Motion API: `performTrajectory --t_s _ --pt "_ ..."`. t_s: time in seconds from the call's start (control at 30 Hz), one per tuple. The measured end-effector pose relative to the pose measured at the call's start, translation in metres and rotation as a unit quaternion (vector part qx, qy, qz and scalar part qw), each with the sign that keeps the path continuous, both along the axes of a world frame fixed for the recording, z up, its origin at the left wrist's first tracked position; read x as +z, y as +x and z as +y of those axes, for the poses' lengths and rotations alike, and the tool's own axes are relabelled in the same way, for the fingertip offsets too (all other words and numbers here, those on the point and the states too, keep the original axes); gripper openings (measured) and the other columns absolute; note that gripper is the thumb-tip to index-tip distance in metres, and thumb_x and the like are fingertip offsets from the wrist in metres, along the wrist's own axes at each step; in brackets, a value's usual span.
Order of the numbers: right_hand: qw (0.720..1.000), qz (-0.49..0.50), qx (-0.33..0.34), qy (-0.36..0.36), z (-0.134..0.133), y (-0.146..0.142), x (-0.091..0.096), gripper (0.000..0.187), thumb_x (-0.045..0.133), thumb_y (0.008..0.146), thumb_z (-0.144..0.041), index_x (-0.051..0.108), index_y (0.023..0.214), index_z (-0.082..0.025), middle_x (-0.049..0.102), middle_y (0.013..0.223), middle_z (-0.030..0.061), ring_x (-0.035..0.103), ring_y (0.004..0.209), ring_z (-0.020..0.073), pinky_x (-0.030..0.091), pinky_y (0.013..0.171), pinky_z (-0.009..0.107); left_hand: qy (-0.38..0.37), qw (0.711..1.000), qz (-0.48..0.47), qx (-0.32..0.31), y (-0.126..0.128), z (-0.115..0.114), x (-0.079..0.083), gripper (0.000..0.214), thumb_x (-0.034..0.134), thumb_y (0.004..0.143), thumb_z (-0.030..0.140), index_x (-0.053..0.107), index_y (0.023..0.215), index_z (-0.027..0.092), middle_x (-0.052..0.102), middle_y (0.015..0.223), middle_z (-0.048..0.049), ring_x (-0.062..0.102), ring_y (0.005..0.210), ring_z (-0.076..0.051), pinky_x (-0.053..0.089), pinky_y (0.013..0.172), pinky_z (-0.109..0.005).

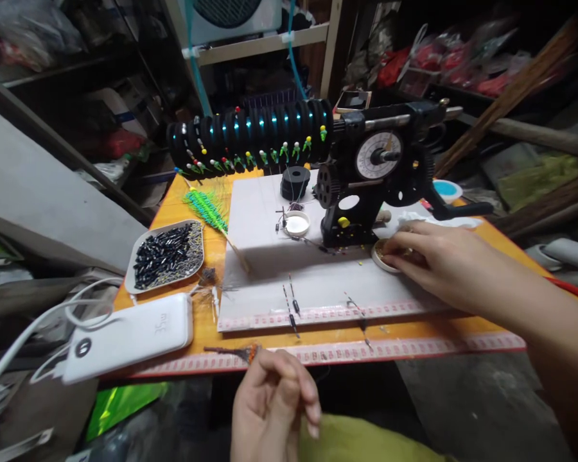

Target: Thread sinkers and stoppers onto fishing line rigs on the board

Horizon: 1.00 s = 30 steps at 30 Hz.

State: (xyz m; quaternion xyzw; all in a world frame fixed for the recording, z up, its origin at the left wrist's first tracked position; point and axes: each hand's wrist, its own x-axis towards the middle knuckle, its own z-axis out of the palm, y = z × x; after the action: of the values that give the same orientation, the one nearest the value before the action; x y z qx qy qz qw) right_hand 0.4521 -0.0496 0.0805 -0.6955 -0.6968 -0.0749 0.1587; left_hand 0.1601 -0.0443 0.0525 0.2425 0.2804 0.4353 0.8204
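My right hand [431, 250] reaches into a small round dish [379, 262] on the white board, fingertips pinched together inside it; whatever they grip is hidden. In front of the table edge, my left hand [275, 401] is curled with the thumb pressed against the fingers, and I cannot make out anything in it. Just beyond it lies a brown stick with an orange end [236, 351]. Thin dark fishing rigs [291, 313] and another rig [363, 323] lie along the board's front. Behind the dish stands a black winding machine [351, 218] with a round dial [379, 155].
Black spools [250, 138] with coloured beads line the machine's shaft. A tray of small dark metal pieces [168, 256] and a white power bank [130, 337] with cables sit at left. A green bristly brush [207, 210], stacked black spools [295, 183] and a white-filled lid [297, 223] stand farther back.
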Motion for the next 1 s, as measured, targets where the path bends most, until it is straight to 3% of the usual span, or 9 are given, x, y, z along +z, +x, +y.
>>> performTrajectory --t_s 0.13,0.33,0.4,0.47,0.53,0.63,0.73,0.87,1.0 --pt "0.999 -0.016 -0.005 0.041 -0.006 -0.001 0.0 0.008 0.062 0.092 -0.022 0.064 0.085 -0.018 0.061 0.082 0.0053 0.055 0.067 0.0146 0.041 0.062 0.031 -0.102 0.995 -0.013 0.015 0.003 0.007 0.005 0.021 0.087 0.071 0.023 0.068 0.073 0.016 0.065 0.063 0.0019 0.059 0.049 -0.004 0.045 0.044 -0.009" --pt "0.989 -0.069 -0.052 0.118 -0.022 -0.025 0.012 0.021 0.048 0.1 -0.028 0.063 0.093 -0.016 0.066 0.09 0.0105 0.058 0.071 0.0166 0.039 0.06 0.033 -0.11 0.994 -0.018 0.013 0.005 0.007 0.008 0.022 0.089 0.068 0.023 0.069 0.072 0.016 0.065 0.062 0.0019 0.059 0.049 -0.004 0.045 0.043 -0.009" --pt "0.988 -0.02 -0.054 0.143 -0.028 -0.042 0.018 0.01 0.054 0.098 -0.023 0.063 0.097 -0.018 0.067 0.093 0.0085 0.062 0.078 0.0153 0.042 0.064 0.03 -0.086 0.996 -0.009 0.009 0.005 0.006 0.009 0.021 0.09 0.068 0.023 0.07 0.071 0.016 0.066 0.062 0.0015 0.061 0.049 -0.005 0.046 0.044 -0.009" --pt "0.984 0.124 -0.019 0.125 -0.035 -0.063 0.022 0.006 0.058 0.096 -0.024 0.062 0.094 -0.021 0.066 0.088 0.0043 0.062 0.076 0.0131 0.046 0.063 0.024 -0.055 0.998 0.01 0.004 0.006 0.006 0.01 0.022 0.09 0.066 0.024 0.07 0.069 0.014 0.067 0.063 0.0009 0.062 0.05 -0.005 0.046 0.043 -0.009" --pt "0.951 0.307 -0.013 0.038 -0.042 -0.085 0.021 0.012 0.056 0.097 -0.032 0.061 0.09 -0.023 0.064 0.087 0.0028 0.063 0.075 0.013 0.049 0.058 0.02 -0.033 0.999 0.032 -0.008 0.007 0.005 0.012 0.025 0.091 0.065 0.026 0.071 0.07 0.012 0.067 0.062 0.0008 0.062 0.049 -0.005 0.047 0.044 -0.008" --pt "0.838 0.534 -0.032 -0.11 -0.049 -0.113 0.012 0.022 0.051 0.098 -0.042 0.06 0.091 -0.023 0.056 0.075 -0.0008 0.055 0.053 0.0091 0.044 0.042 0.017 -0.021 0.999 0.036 -0.03 0.009 0.005 0.016 0.03 0.091 0.065 0.028 0.07 0.081 0.014 0.069 0.062 0.0013 0.062 0.049 -0.004 0.048 0.044 -0.008" --pt "0.765 0.622 -0.005 -0.164 -0.051 -0.131 0.004 0.025 0.049 0.099 -0.045 0.06 0.092 -0.023 0.054 0.072 -0.0013 0.055 0.054 0.009 0.045 0.042 0.015 -0.008 0.999 0.019 -0.046 0.01 0.005 0.018 0.036 0.09 0.069 0.027 0.063 0.09 0.016 0.07 0.065 0.0023 0.063 0.05 -0.004 0.05 0.046 -0.009" --pt "0.766 0.629 0.015 -0.133 -0.052 -0.145 0.0 0.022 0.05 0.099 -0.04 0.06 0.09 -0.023 0.06 0.08 0.0005 0.062 0.062 0.0102 0.052 0.052 0.018 -0.008 0.997 0.014 -0.07 0.008 0.004 0.014 0.042 0.089 0.07 0.029 0.056 0.092 0.016 0.07 0.067 0.0033 0.063 0.051 -0.004 0.051 0.047 -0.009" --pt "0.801 0.594 0.003 -0.08 -0.054 -0.15 0.002 0.021 0.051 0.099 -0.036 0.061 0.085 -0.024 0.062 0.076 -0.0008 0.062 0.059 0.0091 0.05 0.052 0.016 -0.009 0.996 0.026 -0.08 0.005 0.004 0.014 0.046 0.09 0.069 0.03 0.053 0.092 0.015 0.07 0.067 0.004 0.063 0.051 -0.003 0.051 0.047 -0.009"
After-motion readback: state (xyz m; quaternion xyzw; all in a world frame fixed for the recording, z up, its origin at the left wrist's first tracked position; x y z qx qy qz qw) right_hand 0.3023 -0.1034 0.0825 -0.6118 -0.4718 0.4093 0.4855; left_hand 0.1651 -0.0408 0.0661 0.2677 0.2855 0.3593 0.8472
